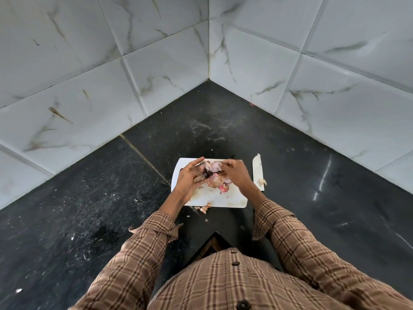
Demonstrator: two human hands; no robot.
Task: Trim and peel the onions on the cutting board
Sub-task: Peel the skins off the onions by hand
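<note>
Above a white cutting board (220,201), both my hands hold one pale pink onion (214,167) with dark, loose skin hanging from it. My left hand (190,177) cups the onion from the left with its fingers curled round it. My right hand (234,173) pinches a strip of skin at the onion's right side. Under the hands, onion peels and a pink trimmed piece (221,186) lie on the board. The hands hide much of the onion.
A white knife (258,173) lies on the black counter just right of the board. Bits of peel (204,209) lie off the board's front edge. Tiled walls meet in a corner behind. The counter edge forms a notch near my body.
</note>
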